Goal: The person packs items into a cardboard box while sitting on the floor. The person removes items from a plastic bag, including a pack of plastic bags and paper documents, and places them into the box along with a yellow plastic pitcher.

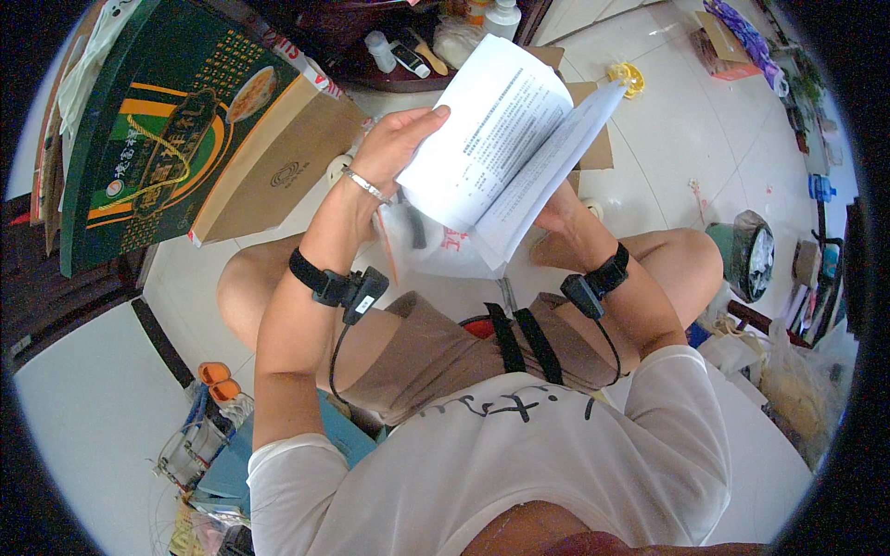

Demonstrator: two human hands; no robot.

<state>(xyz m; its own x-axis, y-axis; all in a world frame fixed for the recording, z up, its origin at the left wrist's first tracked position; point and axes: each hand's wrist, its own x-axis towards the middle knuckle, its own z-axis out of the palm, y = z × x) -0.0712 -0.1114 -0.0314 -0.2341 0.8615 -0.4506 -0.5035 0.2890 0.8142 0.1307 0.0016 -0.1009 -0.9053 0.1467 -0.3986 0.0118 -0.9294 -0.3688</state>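
Observation:
My left hand grips the left edge of a stapled or loose sheaf of printed paper sheets, its thumb on top of the page. The sheaf is opened, with several pages fanned up on the right side. My right hand is under the right-hand pages, mostly hidden by them; its fingers cannot be seen. A clear plastic bag with red print lies below the papers, between my legs. Both forearms wear black straps with small devices.
A green carton and a brown cardboard box stand at the left. Bottles and a brush sit on a dark shelf ahead. A lined waste bin is at the right, and a yellow tape roll lies on the tiled floor.

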